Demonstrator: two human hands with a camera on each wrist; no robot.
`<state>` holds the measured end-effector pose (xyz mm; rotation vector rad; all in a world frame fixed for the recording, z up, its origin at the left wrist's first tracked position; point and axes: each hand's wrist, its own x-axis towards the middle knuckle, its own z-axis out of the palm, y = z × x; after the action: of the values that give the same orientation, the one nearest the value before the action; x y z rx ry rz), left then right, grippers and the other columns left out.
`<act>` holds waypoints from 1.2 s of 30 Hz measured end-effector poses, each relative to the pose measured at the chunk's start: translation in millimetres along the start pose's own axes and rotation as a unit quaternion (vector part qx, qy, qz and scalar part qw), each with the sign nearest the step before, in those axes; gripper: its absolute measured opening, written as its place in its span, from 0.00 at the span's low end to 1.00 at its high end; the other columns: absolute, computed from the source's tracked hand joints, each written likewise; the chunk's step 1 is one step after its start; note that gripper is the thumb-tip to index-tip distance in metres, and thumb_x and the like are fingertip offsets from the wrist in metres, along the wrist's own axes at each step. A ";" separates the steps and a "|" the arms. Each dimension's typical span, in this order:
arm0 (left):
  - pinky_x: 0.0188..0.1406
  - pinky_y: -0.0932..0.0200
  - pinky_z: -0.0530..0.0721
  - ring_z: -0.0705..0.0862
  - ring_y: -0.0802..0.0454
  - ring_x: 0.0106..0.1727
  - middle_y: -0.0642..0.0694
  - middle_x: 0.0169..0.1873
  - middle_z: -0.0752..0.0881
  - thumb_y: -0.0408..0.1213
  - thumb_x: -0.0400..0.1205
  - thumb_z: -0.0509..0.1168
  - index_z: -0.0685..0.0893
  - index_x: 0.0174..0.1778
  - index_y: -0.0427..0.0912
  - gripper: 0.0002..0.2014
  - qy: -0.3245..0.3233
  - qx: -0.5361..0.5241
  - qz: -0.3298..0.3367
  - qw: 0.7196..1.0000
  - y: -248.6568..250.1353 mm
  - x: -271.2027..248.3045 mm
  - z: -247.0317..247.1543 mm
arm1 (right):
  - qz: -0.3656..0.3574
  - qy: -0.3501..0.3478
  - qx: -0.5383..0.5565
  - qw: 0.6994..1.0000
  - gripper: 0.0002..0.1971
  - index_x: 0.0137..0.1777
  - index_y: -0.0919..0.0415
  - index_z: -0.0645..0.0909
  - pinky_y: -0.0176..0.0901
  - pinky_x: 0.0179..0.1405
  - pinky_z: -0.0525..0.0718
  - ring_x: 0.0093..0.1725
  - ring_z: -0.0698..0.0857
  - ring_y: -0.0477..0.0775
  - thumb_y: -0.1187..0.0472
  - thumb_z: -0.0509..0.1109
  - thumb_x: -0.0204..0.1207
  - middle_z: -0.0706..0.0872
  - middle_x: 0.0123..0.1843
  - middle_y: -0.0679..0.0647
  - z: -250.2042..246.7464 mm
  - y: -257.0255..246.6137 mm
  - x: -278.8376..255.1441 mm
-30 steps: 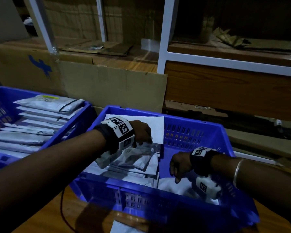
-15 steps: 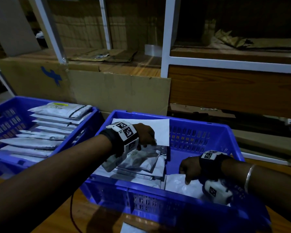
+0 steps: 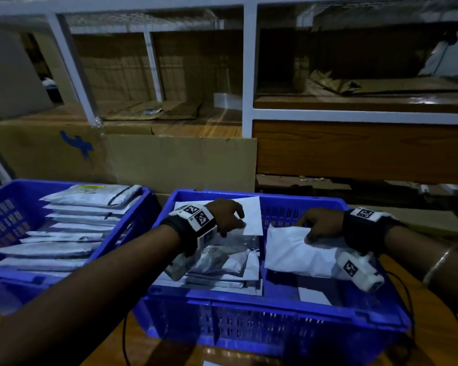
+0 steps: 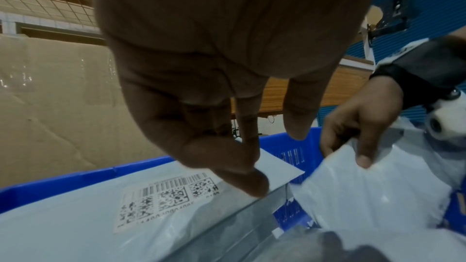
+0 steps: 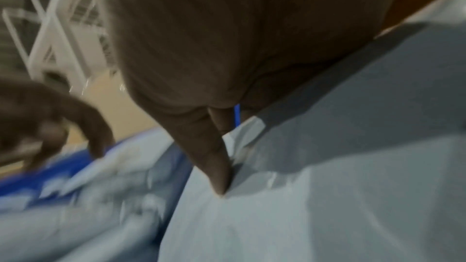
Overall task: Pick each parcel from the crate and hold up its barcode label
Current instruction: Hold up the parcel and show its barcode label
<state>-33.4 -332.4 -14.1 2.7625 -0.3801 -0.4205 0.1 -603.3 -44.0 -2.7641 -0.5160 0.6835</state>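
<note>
Your right hand (image 3: 319, 224) holds a white parcel (image 3: 299, 256) by its far edge, fingers (image 4: 363, 152) curled over the top and the thumb underneath. The parcel is tilted up, clear of the floor of the crate (image 3: 262, 302) on the right side. No label shows on the face toward you, so I judge the barcode is on the far or under side.

Your left hand (image 3: 226, 216) hangs over the parcel stack (image 3: 217, 262) in the crate's left half. Its fingers are loosely bent and narrow, thumb close to forefinger, and they grip nothing. The tips are just above a flat parcel whose barcode label (image 4: 167, 196) lies face up.

To do this step well: lift the held parcel fully above the rim, bring your left hand to the opposite edge, and pull the film taut. Turn it until the label faces you squarely. Keep your fingers off the printed area.

Materials: the parcels are thin poly mailers, glossy and slippery. The held one is soft and creased and sags under its own weight, so a 1-handed grip will likely let it fold. The stacked ones are flat, grey-white and rectangular. The crate is rigid blue plastic with slotted walls. A second crate (image 3: 16, 207) at your left holds a row of mailers. Both stand on a wooden worktop (image 3: 109, 347).
</note>
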 end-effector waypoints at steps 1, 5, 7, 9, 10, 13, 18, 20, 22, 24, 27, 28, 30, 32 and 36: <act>0.28 0.67 0.81 0.89 0.48 0.33 0.43 0.54 0.89 0.45 0.84 0.65 0.79 0.68 0.43 0.18 0.017 -0.010 0.011 1.000 0.2 -1.2 -0.4 | 0.005 0.016 0.006 1.000 0.14 0.54 0.52 0.87 0.48 0.58 0.84 0.55 0.87 0.54 0.65 0.77 0.68 0.90 0.53 0.51 -4.6 -0.9 -5.9; 0.35 0.62 0.82 0.87 0.52 0.33 0.42 0.51 0.90 0.45 0.83 0.66 0.79 0.68 0.43 0.19 0.088 -0.082 0.049 0.992 -1.8 -7.6 -3.9 | 0.018 0.071 0.039 0.997 0.13 0.55 0.52 0.86 0.49 0.57 0.83 0.56 0.87 0.55 0.66 0.76 0.73 0.90 0.56 0.53 -22.2 -9.1 -33.2; 0.33 0.62 0.80 0.89 0.49 0.42 0.42 0.52 0.90 0.48 0.83 0.66 0.80 0.68 0.43 0.20 0.107 -0.106 0.069 0.986 -2.5 -10.9 -6.4 | 0.021 0.095 0.064 0.993 0.13 0.59 0.56 0.86 0.49 0.58 0.82 0.58 0.86 0.56 0.66 0.75 0.74 0.88 0.58 0.53 -29.2 -15.0 -48.1; 0.38 0.60 0.79 0.88 0.46 0.51 0.42 0.56 0.88 0.51 0.83 0.65 0.80 0.68 0.43 0.21 0.119 -0.126 0.082 0.981 -2.9 -14.4 -7.6 | 0.020 0.125 0.072 0.989 0.12 0.58 0.53 0.85 0.48 0.60 0.81 0.60 0.84 0.54 0.63 0.76 0.75 0.86 0.58 0.50 -36.0 -20.7 -60.5; 0.41 0.59 0.79 0.87 0.46 0.54 0.42 0.58 0.87 0.52 0.83 0.65 0.80 0.69 0.42 0.22 0.122 -0.138 0.089 0.979 -2.4 -16.7 -7.9 | 0.016 0.136 0.079 0.987 0.11 0.56 0.50 0.84 0.48 0.61 0.80 0.61 0.83 0.53 0.62 0.76 0.75 0.85 0.59 0.49 -38.9 -24.4 -65.8; 0.46 0.56 0.80 0.84 0.45 0.59 0.42 0.62 0.85 0.53 0.83 0.65 0.81 0.67 0.41 0.23 0.121 -0.179 0.108 0.970 0.2 -23.5 -7.1 | 0.003 0.163 0.138 0.977 0.10 0.54 0.50 0.87 0.51 0.66 0.80 0.64 0.82 0.51 0.62 0.76 0.75 0.84 0.64 0.48 -40.9 -33.7 -73.5; 0.61 0.53 0.79 0.82 0.44 0.63 0.43 0.64 0.83 0.55 0.83 0.63 0.81 0.68 0.42 0.24 0.140 -0.245 0.118 0.952 -5.5 -30.1 -12.8 | -0.033 0.189 0.157 0.969 0.15 0.59 0.54 0.89 0.57 0.67 0.81 0.65 0.84 0.52 0.63 0.78 0.73 0.87 0.66 0.51 -28.4 -62.6 -69.8; 0.54 0.54 0.81 0.83 0.45 0.60 0.43 0.61 0.84 0.54 0.83 0.63 0.80 0.67 0.41 0.23 0.135 -0.276 0.124 0.944 -9.5 -32.7 -17.2 | -0.047 0.192 0.164 0.966 0.13 0.58 0.54 0.89 0.51 0.63 0.84 0.57 0.87 0.47 0.64 0.78 0.74 0.90 0.60 0.49 -24.1 -77.2 -65.8; 0.37 0.63 0.80 0.85 0.47 0.51 0.42 0.54 0.86 0.49 0.84 0.64 0.82 0.60 0.40 0.17 0.142 -0.296 0.137 0.935 -15.0 -35.4 -22.6 | -0.065 0.188 0.174 0.964 0.13 0.59 0.55 0.88 0.48 0.61 0.84 0.57 0.88 0.46 0.63 0.77 0.75 0.90 0.59 0.48 -20.9 -92.7 -61.2; 0.27 0.65 0.77 0.83 0.51 0.40 0.44 0.44 0.87 0.44 0.83 0.66 0.83 0.51 0.42 0.09 0.153 -0.305 0.146 0.928 -24.9 -37.2 -30.3 | -0.086 0.189 0.171 0.963 0.13 0.59 0.55 0.89 0.53 0.61 0.86 0.55 0.89 0.47 0.61 0.77 0.75 0.91 0.58 0.47 -20.1 -105.2 -55.0; 0.27 0.57 0.80 0.81 0.49 0.33 0.42 0.36 0.85 0.42 0.82 0.69 0.85 0.45 0.41 0.07 0.162 -0.302 0.145 0.928 -45.4 -40.5 -43.3 | -0.122 0.189 0.174 0.959 0.14 0.60 0.55 0.89 0.57 0.61 0.86 0.55 0.89 0.47 0.58 0.79 0.74 0.91 0.57 0.47 -19.3 -121.5 -44.9; 0.29 0.54 0.82 0.81 0.48 0.33 0.41 0.35 0.85 0.41 0.82 0.69 0.85 0.43 0.41 0.08 0.166 -0.315 0.139 0.924 -52.1 -41.1 -47.0 | -0.136 0.190 0.177 0.956 0.15 0.60 0.55 0.89 0.58 0.60 0.86 0.55 0.89 0.48 0.56 0.79 0.73 0.91 0.57 0.47 -18.6 -126.8 -41.7; 0.30 0.52 0.83 0.82 0.47 0.33 0.42 0.32 0.84 0.40 0.81 0.70 0.85 0.40 0.40 0.08 0.183 -0.337 0.130 0.914 -63.4 -43.0 -52.5 | -0.159 0.203 0.178 0.950 0.16 0.59 0.59 0.89 0.61 0.59 0.86 0.55 0.90 0.50 0.56 0.79 0.73 0.92 0.56 0.50 -17.6 -138.4 -35.9; 0.28 0.57 0.79 0.80 0.49 0.31 0.43 0.29 0.82 0.39 0.81 0.70 0.85 0.37 0.41 0.08 0.204 -0.357 0.130 0.902 -71.4 -45.5 -55.9 | -0.165 0.213 0.182 0.946 0.16 0.59 0.63 0.88 0.61 0.59 0.86 0.54 0.90 0.52 0.57 0.79 0.74 0.92 0.55 0.54 -16.2 -145.8 -28.9; 0.20 0.68 0.71 0.74 0.60 0.21 0.50 0.21 0.78 0.36 0.81 0.69 0.81 0.32 0.42 0.12 0.254 -0.380 0.132 0.879 -87.8 -50.7 -62.1 | -0.179 0.210 0.187 0.943 0.24 0.55 0.63 0.88 0.67 0.56 0.85 0.54 0.89 0.58 0.43 0.79 0.69 0.92 0.53 0.57 -9.9 -150.1 -14.1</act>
<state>-41.3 -220.0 23.7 1.9061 -0.3496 0.2044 -48.4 -474.2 17.7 -2.2756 -0.6837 0.0854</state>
